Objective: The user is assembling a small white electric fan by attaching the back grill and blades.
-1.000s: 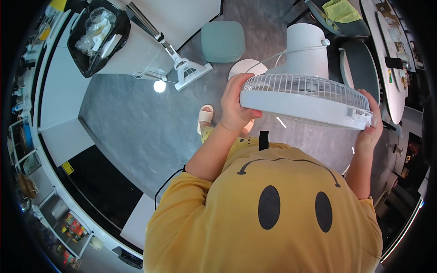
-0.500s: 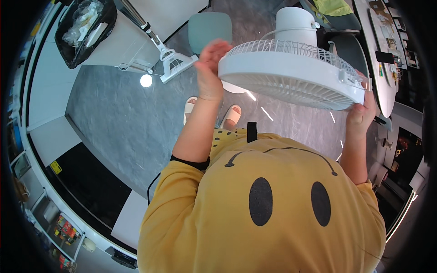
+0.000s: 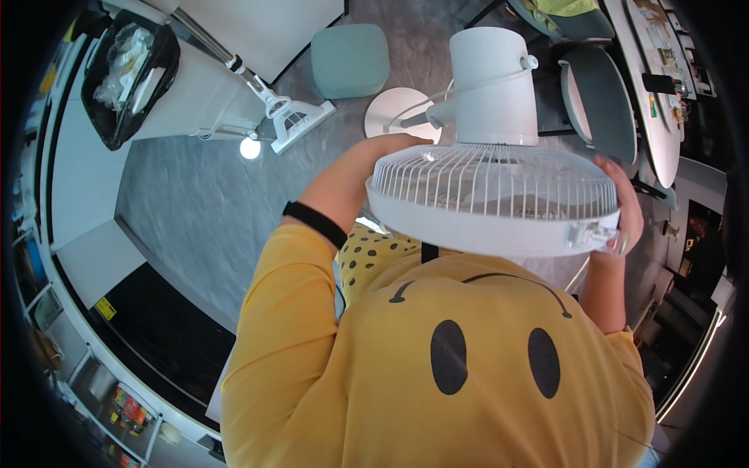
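Note:
I look straight down at a white standing fan (image 3: 493, 191) close in front of my chest. Its round wire grille faces up toward me, and its cylindrical motor housing (image 3: 493, 86) points away. Behind it the round white base (image 3: 396, 113) rests on the grey floor. My left hand (image 3: 384, 150) grips the left rim of the grille, mostly hidden behind it. My right hand (image 3: 622, 214) holds the right rim, fingers wrapped over the edge by a small clip. A black band (image 3: 315, 224) sits on my left wrist.
A pale green stool (image 3: 350, 50) stands on the floor beyond the fan. A white stick vacuum (image 3: 265, 97) leans at upper left beside a black bag of rubbish (image 3: 129, 66). Grey chairs (image 3: 594, 101) and a round table (image 3: 655, 86) are at upper right.
The fan head has tipped and come lower and closer to my chest, its grille now facing up more squarely. Both hands stayed on its rim.

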The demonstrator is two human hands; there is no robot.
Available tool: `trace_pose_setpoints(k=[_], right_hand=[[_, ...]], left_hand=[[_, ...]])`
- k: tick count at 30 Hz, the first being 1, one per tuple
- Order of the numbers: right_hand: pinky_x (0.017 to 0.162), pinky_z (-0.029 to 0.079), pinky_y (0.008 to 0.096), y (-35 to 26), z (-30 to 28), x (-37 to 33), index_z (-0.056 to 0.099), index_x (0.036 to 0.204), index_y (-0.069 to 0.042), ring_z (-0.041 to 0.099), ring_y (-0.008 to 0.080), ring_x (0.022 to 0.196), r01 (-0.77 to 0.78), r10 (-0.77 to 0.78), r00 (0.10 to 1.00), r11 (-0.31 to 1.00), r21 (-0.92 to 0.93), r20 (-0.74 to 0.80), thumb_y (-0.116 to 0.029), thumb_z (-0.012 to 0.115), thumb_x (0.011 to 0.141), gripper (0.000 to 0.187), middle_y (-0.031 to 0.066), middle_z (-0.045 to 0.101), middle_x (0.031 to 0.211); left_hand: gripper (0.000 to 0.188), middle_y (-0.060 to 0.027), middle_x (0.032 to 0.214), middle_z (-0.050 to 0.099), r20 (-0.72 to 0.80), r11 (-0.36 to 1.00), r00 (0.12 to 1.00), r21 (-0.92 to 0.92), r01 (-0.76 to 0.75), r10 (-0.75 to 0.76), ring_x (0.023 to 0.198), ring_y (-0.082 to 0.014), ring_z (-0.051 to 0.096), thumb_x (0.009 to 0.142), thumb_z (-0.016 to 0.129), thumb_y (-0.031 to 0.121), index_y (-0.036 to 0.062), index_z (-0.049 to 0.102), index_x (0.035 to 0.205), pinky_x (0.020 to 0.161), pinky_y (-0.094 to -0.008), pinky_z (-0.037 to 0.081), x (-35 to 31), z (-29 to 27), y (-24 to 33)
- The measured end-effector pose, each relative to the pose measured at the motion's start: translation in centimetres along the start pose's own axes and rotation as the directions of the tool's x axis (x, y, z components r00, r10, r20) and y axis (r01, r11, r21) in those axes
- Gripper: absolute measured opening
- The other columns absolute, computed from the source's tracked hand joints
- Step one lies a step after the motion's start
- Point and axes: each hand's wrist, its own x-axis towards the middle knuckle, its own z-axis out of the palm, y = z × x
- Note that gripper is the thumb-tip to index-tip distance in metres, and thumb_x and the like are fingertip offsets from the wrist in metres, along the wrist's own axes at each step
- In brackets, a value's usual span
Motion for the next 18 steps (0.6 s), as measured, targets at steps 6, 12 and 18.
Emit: trace_pose_setpoints(k=[6, 12, 18], right_hand=[[0.085, 0.046, 0.0387, 0.2, -0.4, 0.1, 0.057, 0.105, 0.011, 0.061, 0.0345, 0.094, -0.006, 0.008, 0.999, 0.999, -0.054, 0.040, -0.079, 0.039, 0.073, 0.097, 0.0269, 0.061, 0.099], [0.080, 0.049, 0.0395, -0.8, 0.4, 0.6, 0.055, 0.106, 0.008, 0.062, 0.0352, 0.089, -0.025, 0.024, 0.999, 0.997, -0.069, -0.021, -0.077, 0.033, 0.075, 0.094, 0.0264, 0.062, 0.096], [0.080, 0.048, 0.0412, -0.5, 0.3, 1.2, 0.054, 0.108, 0.005, 0.062, 0.0352, 0.088, 0.004, -0.002, 1.000, 0.999, -0.048, 0.027, -0.077, 0.036, 0.073, 0.091, 0.0254, 0.062, 0.095]], left_hand=[[0.037, -0.0126, 0.109, 0.063, -0.009, 0.934, 1.000, 0.356, 0.023, -0.021, 0.090, -0.0176, 0.062, 0.092, 0.052, 0.026, -0.0014, 0.057, 0.116, 0.079, -0.0305, 0.050, 2.3, 0.9, 1.4], [0.041, -0.0116, 0.115, 0.060, 0.071, 0.740, 0.992, 0.672, 0.032, -0.108, 0.095, -0.0171, 0.060, 0.093, 0.051, 0.032, 0.0004, 0.056, 0.120, 0.081, -0.0289, 0.047, 5.2, -1.0, 0.9], [0.043, -0.0105, 0.125, 0.054, 0.161, 0.971, 0.959, -0.004, 0.238, -0.235, 0.105, -0.0152, 0.056, 0.091, 0.055, 0.025, 0.0014, 0.050, 0.126, 0.086, -0.0265, 0.048, 10.0, -5.1, -2.5]])
